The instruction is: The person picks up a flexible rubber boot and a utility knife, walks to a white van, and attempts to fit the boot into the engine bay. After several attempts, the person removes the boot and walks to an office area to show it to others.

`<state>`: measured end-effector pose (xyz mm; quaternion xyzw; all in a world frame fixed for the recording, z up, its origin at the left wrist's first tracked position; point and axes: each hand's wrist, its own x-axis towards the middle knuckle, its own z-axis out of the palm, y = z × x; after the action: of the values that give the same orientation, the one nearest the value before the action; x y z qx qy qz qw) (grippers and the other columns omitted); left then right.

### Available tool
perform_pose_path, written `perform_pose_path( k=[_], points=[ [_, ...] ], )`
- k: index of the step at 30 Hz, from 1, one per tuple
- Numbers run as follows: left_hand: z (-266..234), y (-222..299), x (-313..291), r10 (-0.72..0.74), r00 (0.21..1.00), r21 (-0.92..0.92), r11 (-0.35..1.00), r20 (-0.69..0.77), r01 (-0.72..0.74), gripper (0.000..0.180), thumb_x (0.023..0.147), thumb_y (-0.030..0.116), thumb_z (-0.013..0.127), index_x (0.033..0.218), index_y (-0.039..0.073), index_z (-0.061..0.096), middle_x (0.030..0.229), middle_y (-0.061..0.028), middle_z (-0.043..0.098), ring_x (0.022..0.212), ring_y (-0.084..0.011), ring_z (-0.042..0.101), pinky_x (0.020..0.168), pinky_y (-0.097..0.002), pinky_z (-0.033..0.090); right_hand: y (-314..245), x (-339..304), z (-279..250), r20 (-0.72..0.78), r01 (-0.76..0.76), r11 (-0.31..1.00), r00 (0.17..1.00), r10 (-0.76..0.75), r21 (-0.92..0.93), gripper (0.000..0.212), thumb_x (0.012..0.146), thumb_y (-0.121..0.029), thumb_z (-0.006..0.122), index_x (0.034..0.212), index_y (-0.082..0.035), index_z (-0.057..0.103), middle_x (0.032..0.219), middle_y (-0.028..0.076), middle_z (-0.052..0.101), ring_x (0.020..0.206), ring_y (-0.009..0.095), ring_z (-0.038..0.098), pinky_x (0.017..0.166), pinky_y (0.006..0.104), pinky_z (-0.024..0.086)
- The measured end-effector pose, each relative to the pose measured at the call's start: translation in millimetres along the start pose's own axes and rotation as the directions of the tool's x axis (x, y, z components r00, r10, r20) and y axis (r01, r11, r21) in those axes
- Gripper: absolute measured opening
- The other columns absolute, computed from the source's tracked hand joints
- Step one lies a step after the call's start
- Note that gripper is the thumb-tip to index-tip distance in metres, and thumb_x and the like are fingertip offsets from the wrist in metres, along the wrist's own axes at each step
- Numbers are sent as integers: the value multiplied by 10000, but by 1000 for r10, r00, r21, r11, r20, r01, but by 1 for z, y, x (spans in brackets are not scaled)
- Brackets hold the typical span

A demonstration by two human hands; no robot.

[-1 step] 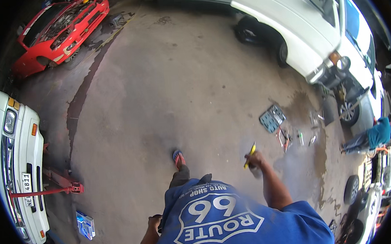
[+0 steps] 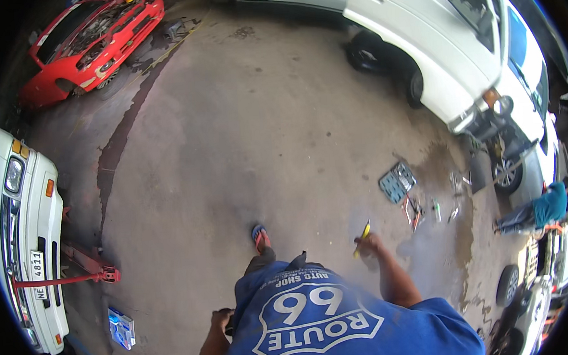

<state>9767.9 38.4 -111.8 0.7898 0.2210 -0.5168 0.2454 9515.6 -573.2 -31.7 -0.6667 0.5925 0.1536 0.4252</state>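
Two hands: left hand (image 2: 223, 320) low by the hip, fingers curled, dark thing (image 2: 228, 312) right at it; can't tell if gripped. Right hand (image 2: 370, 244) closed around yellow tool (image 2: 366, 228).
Yellow tool: in right fist, right of middle, clear of shirt; slants far-right, ends poking out both sides of the fist. Exact type unclear.
Shirt: blue (image 2: 319, 322), white print, fills near middle.
Foot: one (image 2: 260, 237) in view, in a slipper, on floor (image 2: 230, 142), left of right hand.
Tool case: teal (image 2: 394, 187), open on floor, right of and farther than yellow tool; some slots look filled.
Loose tools: red-handled ones (image 2: 418, 217) just nearside of tool case; small green-and-white item (image 2: 437, 211) right of them; metal bits (image 2: 458, 182) farther right, too small to name.
Stain: dark, wet-looking (image 2: 464, 235), right of loose tools.
Left side: white vehicle (image 2: 54, 276), nose toward middle; red jack (image 2: 94, 264) at its front, handle across the bumper; blue case (image 2: 121, 328) on floor, nearer.
Far left: red car (image 2: 104, 48), engine bay exposed.
Far right: white van (image 2: 429, 45), dark tyre (image 2: 364, 50) by it.
Right edge: co-worker in teal top (image 2: 550, 205); wheel (image 2: 508, 285) nearer.
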Motion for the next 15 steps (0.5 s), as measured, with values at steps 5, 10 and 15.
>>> perform_pose_path(
  k=[5, 10, 15],
  points=[
    [-79, 343, 14, 382, 885, 220, 918, -266, -330, 863, 739, 432, 894, 1323, -78, 514, 1239, -294, 672, 1122, -396, 692, 927, -463, 565, -18, 75, 61, 158, -162, 969, 968, 192, -189, 495, 797, -505, 826, 908, -25, 776, 841, 140, 746, 768, 224, 695, 715, 413, 559],
    [-136, 611, 31, 509, 830, 221, 858, -229, -465, 812, 788, 458, 858, 1333, -23, 497, 1263, -293, 659, 1126, -416, 688, 915, -462, 575, -83, 192, 105, 197, -244, 941, 936, 292, -235, 504, 787, -511, 833, 911, -26, 780, 863, 130, 752, 779, 221, 697, 729, 408, 564],
    [-152, 752, 77, 453, 865, 292, 876, -218, -385, 891, 771, 483, 866, 1375, -49, 484, 1298, -299, 648, 1195, -413, 661, 977, -469, 546, -251, 330, 19, 258, -270, 962, 928, 268, -29, 498, 783, -479, 838, 961, -18, 782, 918, 145, 768, 839, 232, 728, 758, 410, 573]
  ],
)
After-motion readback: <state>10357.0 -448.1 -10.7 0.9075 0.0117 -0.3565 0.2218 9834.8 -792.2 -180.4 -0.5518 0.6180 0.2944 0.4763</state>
